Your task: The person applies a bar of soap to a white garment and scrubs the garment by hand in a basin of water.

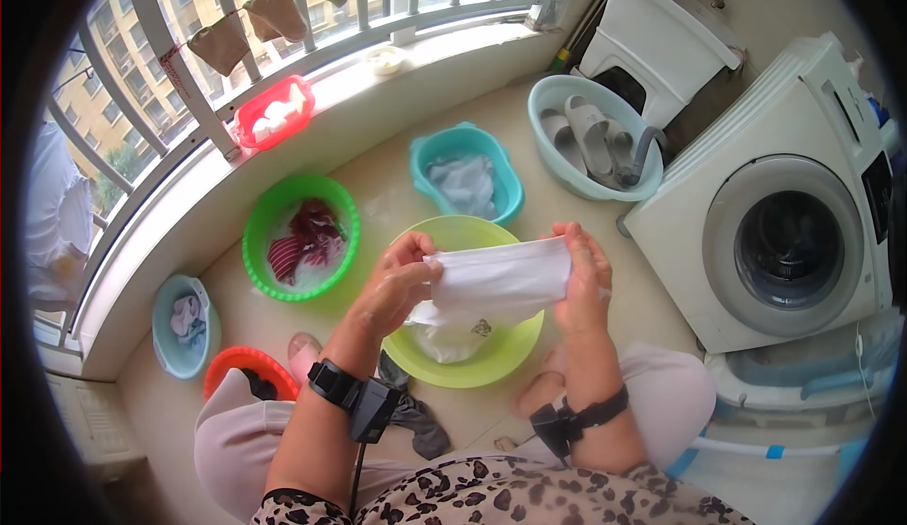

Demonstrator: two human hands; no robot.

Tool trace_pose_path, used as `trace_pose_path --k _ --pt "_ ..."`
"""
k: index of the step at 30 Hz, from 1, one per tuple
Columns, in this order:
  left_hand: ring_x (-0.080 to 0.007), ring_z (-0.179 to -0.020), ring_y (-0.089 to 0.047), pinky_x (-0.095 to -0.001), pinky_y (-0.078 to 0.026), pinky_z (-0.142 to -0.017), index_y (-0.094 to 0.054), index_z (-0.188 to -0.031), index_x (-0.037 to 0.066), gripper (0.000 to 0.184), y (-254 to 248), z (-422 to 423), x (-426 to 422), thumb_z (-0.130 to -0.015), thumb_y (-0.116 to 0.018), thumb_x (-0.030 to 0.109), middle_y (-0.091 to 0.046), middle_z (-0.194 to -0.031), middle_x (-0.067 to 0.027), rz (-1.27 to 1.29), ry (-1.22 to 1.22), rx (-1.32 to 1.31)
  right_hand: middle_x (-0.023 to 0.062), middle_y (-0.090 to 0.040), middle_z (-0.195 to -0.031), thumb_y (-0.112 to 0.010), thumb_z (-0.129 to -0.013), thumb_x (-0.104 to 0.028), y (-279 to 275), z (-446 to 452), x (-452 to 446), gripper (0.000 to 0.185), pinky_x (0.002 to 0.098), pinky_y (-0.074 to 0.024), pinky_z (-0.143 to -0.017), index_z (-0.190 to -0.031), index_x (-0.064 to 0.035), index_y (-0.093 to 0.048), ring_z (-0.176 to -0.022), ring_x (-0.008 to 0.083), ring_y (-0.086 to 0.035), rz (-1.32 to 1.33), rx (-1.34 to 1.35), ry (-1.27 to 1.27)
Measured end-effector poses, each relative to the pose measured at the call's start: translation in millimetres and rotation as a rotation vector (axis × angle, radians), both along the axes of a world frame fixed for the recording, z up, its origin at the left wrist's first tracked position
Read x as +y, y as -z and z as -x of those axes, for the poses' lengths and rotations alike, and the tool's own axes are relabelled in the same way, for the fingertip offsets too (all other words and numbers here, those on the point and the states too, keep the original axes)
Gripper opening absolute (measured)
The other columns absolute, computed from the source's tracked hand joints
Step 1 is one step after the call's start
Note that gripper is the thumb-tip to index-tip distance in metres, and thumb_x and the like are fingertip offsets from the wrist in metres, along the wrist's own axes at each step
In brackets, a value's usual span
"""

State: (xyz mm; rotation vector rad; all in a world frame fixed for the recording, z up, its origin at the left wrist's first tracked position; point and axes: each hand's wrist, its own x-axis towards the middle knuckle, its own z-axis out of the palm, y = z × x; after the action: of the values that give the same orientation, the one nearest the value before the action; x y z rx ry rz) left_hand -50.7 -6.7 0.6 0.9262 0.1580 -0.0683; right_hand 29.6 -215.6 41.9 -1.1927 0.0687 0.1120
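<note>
A white cloth garment (501, 279) is stretched between my two hands above a yellow-green basin (472, 377). My left hand (399, 277) pinches its left end, fingers closed on the fabric. At the other end my right hand (583, 277) grips the cloth, with the thumb side up. Below, part of the white fabric, with a small dark print, hangs into or lies in the basin; I cannot tell whether it is one piece. Black devices are strapped to both wrists.
Around me stand a green basin (351, 206) with red striped cloth, a teal basin (513, 185), a pale blue basin (553, 177) with slippers, a small blue basin (210, 350) and a red basin (227, 362). Dark cloth (418, 423) lies on the floor. A washing machine (675, 270) stands right.
</note>
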Motion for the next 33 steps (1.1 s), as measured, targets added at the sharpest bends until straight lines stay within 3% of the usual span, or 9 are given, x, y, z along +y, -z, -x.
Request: trace_pose_path --k 7,10,14,18,21,24,28,31,33 --pt "-0.0143 -0.083 -0.059 -0.0309 -0.05 -0.078 -0.058 -0.1 0.003 0.027 -5.4 6.1 1.3 -0.08 -0.065 0.019 -0.06 -0.093 -0.0041 -0.074 0.263 0.253 0.0128 -0.063 -0.08 -0.061 -0.087 -0.033 22.1 -9.9 -6.7 0.034 0.0296 -0.0483 -0.072 -0.09 0.0012 -0.061 -0.076 0.0181 -0.06 -0.086 0.149 -0.082" --pt "-0.0132 -0.083 -0.059 -0.03 -0.05 -0.078 -0.057 -0.098 0.003 0.024 16.0 2.7 5.3 -0.081 -0.065 0.019 -0.06 -0.092 -0.0042 -0.286 0.152 0.24 0.0108 -0.064 -0.081 -0.06 -0.087 -0.033 22.6 -8.8 -1.5 0.033 0.028 -0.0477 -0.072 -0.089 0.0002 -0.062 -0.076 0.0154 -0.059 -0.025 0.062 -0.081" --pt "-0.0129 -0.085 -0.057 -0.0322 -0.051 -0.076 -0.052 -0.095 0.005 0.017 29.0 -5.7 -2.0 -0.087 -0.059 0.018 -0.059 -0.093 -0.0049 -0.425 -0.162 0.314 0.0081 -0.065 -0.086 -0.059 -0.089 -0.028 7.0 6.1 9.4 0.029 0.0253 -0.0467 -0.071 -0.092 -0.0005 -0.065 -0.077 0.0109 -0.057 0.075 -0.029 -0.408" --pt "-0.0252 -0.104 -0.057 -0.0413 -0.048 -0.09 -0.05 -0.11 0.001 0.024 52.2 -6.2 -16.2 -0.092 -0.049 0.016 -0.057 -0.114 -0.0162 0.309 -0.313 0.155 0.0052 -0.067 -0.09 -0.059 -0.089 -0.021 9.2 37.4 28.8 0.022 0.0224 -0.0461 -0.075 -0.096 -0.0028 -0.068 -0.083 0.0092 -0.058 0.247 -0.118 -0.845" --pt "-0.0258 -0.111 -0.054 -0.0393 -0.044 -0.095 -0.043 -0.125 -0.003 0.039 53.1 -2.1 -16.9 -0.094 -0.044 0.02 -0.051 -0.125 -0.0154 0.633 -0.163 0.177 0.0036 -0.067 -0.086 -0.061 -0.087 -0.017 31.3 54.6 39.3 0.017 0.0224 -0.0473 -0.073 -0.096 -0.0052 -0.068 -0.08 0.0093 -0.06 0.372 -0.275 -1.131" --pt "-0.0237 -0.112 -0.053 -0.0363 -0.043 -0.097 -0.036 -0.132 -0.003 0.046 46.7 0.3 -14.7 -0.096 -0.038 0.024 -0.049 -0.129 -0.0129 0.762 -0.035 0.114 0.005 -0.067 -0.086 -0.061 -0.086 -0.015 23.2 46.0 35.6 0.016 0.0224 -0.048 -0.07 -0.094 -0.0027 -0.068 -0.077 0.009 -0.061 0.318 0.111 -1.113" --pt "-0.0247 -0.116 -0.05 -0.038 -0.04 -0.101 -0.035 -0.133 -0.004 0.047 45.4 -0.5 -10.9 -0.096 -0.036 0.026 -0.047 -0.132 -0.0142 0.841 0.007 0.1 0.0087 -0.065 -0.092 -0.06 -0.086 -0.016 34.1 26.3 26.6 0.028 0.0249 -0.0472 -0.075 -0.107 0.0014 -0.061 -0.084 0.0111 -0.06 0.154 0.056 -0.407" --pt "-0.0262 -0.117 -0.05 -0.0377 -0.04 -0.1 -0.033 -0.134 -0.004 0.049 38.1 0.5 -16.0 -0.096 -0.037 0.026 -0.046 -0.132 -0.0157 0.833 0.055 0.12 0.0099 -0.061 -0.105 -0.06 -0.086 -0.02 53.8 24.4 36.9 0.04 0.0297 -0.0424 -0.087 -0.118 0.0008 -0.052 -0.098 0.0136 -0.055 0.283 -0.213 -0.363" --pt "-0.0272 -0.117 -0.05 -0.0386 -0.041 -0.1 -0.037 -0.131 -0.002 0.044 34.5 -0.8 -17.8 -0.095 -0.04 0.022 -0.047 -0.13 -0.0166 0.848 0.084 0.11 0.0096 -0.058 -0.11 -0.061 -0.085 -0.023 53.9 29.2 36.6 0.044 0.0315 -0.0382 -0.092 -0.121 0.0001 -0.049 -0.104 0.014 -0.051 0.201 -0.077 -0.454"
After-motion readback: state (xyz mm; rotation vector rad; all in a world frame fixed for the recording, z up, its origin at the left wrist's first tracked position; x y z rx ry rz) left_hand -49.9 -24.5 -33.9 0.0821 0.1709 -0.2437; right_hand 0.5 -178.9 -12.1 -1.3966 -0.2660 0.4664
